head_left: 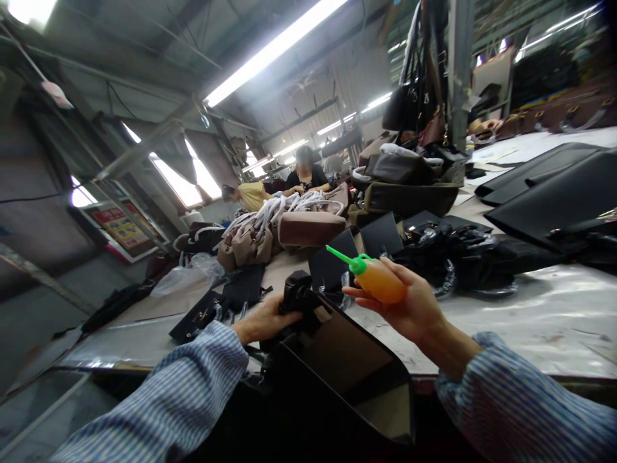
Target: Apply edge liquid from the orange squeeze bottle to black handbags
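In my right hand (pixel 409 305) is an orange squeeze bottle (pixel 380 281) with a green nozzle pointing up and to the left. My fingers wrap round its body from below and behind. My left hand (pixel 267 318) grips the upper left end of a black handbag (pixel 332 347), thumb on top and other fingers hidden. The bag is tilted at the table's front edge, with a brown panel facing up. The nozzle is above the bag and apart from it.
Beige handbags (pixel 308 228) with white-wrapped handles are heaped across the table (pixel 544 321). Black bag pieces (pixel 554 186) lie on the right, and dark bags (pixel 409 193) are stacked by a post. A person (pixel 308 177) sits behind the heap.
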`<act>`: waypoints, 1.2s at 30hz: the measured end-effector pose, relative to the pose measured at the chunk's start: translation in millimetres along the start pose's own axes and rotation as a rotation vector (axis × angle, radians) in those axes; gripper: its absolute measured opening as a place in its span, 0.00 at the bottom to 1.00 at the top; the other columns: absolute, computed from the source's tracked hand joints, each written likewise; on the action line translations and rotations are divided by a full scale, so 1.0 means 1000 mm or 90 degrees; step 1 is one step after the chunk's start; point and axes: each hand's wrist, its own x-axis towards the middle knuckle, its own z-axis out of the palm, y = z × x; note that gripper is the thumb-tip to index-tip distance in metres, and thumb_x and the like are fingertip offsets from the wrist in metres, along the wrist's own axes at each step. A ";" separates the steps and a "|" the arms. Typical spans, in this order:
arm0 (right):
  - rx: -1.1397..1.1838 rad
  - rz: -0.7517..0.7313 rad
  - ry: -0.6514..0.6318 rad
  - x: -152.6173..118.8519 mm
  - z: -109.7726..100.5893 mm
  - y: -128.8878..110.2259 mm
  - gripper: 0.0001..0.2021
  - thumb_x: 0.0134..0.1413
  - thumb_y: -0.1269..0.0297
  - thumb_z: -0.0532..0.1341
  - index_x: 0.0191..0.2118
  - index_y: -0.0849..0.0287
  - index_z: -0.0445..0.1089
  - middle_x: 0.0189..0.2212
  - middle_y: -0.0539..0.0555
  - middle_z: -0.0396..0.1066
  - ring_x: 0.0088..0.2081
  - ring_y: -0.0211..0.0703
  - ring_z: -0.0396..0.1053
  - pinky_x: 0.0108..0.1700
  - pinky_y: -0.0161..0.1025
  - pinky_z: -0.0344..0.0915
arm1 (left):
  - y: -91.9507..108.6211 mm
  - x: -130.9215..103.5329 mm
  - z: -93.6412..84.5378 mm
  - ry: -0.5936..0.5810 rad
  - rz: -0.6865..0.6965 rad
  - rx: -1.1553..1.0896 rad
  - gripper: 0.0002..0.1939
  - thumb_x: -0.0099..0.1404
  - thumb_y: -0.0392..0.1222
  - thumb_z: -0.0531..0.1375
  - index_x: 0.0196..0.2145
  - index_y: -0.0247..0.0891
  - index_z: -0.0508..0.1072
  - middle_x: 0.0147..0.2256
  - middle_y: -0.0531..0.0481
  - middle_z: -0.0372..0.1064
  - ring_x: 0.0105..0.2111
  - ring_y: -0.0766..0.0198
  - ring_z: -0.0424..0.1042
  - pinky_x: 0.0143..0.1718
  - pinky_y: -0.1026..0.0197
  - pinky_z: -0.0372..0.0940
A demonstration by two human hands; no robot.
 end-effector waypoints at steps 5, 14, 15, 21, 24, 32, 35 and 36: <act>-0.050 -0.029 0.033 -0.012 -0.037 -0.001 0.10 0.67 0.59 0.60 0.41 0.59 0.75 0.32 0.59 0.80 0.28 0.50 0.81 0.17 0.33 0.71 | -0.014 0.010 -0.011 -0.087 -0.024 0.007 0.29 0.62 0.57 0.67 0.51 0.31 0.78 0.45 0.43 0.79 0.46 0.51 0.77 0.53 0.51 0.73; -0.349 -0.230 -0.013 -0.028 -0.096 -0.004 0.22 0.53 0.42 0.74 0.39 0.54 0.75 0.32 0.52 0.75 0.27 0.42 0.70 0.19 0.31 0.64 | 0.021 0.058 -0.013 -0.308 -0.039 0.130 0.13 0.66 0.48 0.68 0.43 0.38 0.83 0.37 0.53 0.78 0.41 0.60 0.75 0.46 0.63 0.67; -0.391 -0.239 -0.011 -0.028 -0.104 -0.005 0.22 0.54 0.41 0.73 0.41 0.54 0.74 0.34 0.53 0.75 0.29 0.43 0.71 0.20 0.32 0.65 | 0.023 0.063 -0.006 -0.327 -0.039 0.144 0.11 0.65 0.47 0.68 0.41 0.38 0.83 0.35 0.54 0.78 0.40 0.61 0.74 0.45 0.64 0.66; -0.703 -0.373 -0.007 -0.028 -0.136 -0.001 0.23 0.59 0.36 0.67 0.43 0.53 0.76 0.36 0.54 0.77 0.39 0.52 0.75 0.40 0.44 0.73 | 0.018 0.088 0.040 -0.423 -0.042 0.172 0.11 0.67 0.45 0.67 0.45 0.41 0.83 0.39 0.56 0.80 0.40 0.63 0.76 0.45 0.66 0.66; -0.790 -0.421 -0.028 -0.025 -0.144 0.002 0.21 0.63 0.38 0.64 0.44 0.52 0.75 0.39 0.54 0.77 0.41 0.54 0.76 0.44 0.47 0.71 | 0.014 0.097 0.049 -0.434 -0.031 0.198 0.12 0.66 0.45 0.68 0.46 0.43 0.83 0.40 0.57 0.80 0.43 0.63 0.76 0.47 0.66 0.66; -0.855 -0.411 -0.087 -0.009 -0.156 0.003 0.17 0.68 0.44 0.62 0.46 0.53 0.74 0.41 0.55 0.77 0.44 0.54 0.76 0.45 0.46 0.71 | 0.006 0.103 0.052 -0.434 -0.020 0.234 0.13 0.65 0.48 0.69 0.47 0.42 0.83 0.40 0.56 0.81 0.42 0.62 0.78 0.44 0.65 0.67; -0.864 -0.422 -0.097 -0.011 -0.151 0.001 0.17 0.68 0.44 0.62 0.45 0.53 0.75 0.39 0.55 0.77 0.42 0.54 0.76 0.44 0.46 0.71 | 0.005 0.102 0.052 -0.430 -0.013 0.234 0.12 0.65 0.48 0.70 0.45 0.42 0.83 0.39 0.56 0.81 0.41 0.62 0.77 0.43 0.66 0.66; -0.870 -0.427 -0.104 -0.012 -0.149 0.000 0.17 0.68 0.44 0.62 0.45 0.53 0.75 0.39 0.55 0.77 0.42 0.54 0.76 0.44 0.46 0.71 | 0.005 0.102 0.052 -0.430 -0.011 0.233 0.12 0.65 0.47 0.70 0.45 0.42 0.83 0.39 0.57 0.81 0.40 0.62 0.77 0.43 0.66 0.66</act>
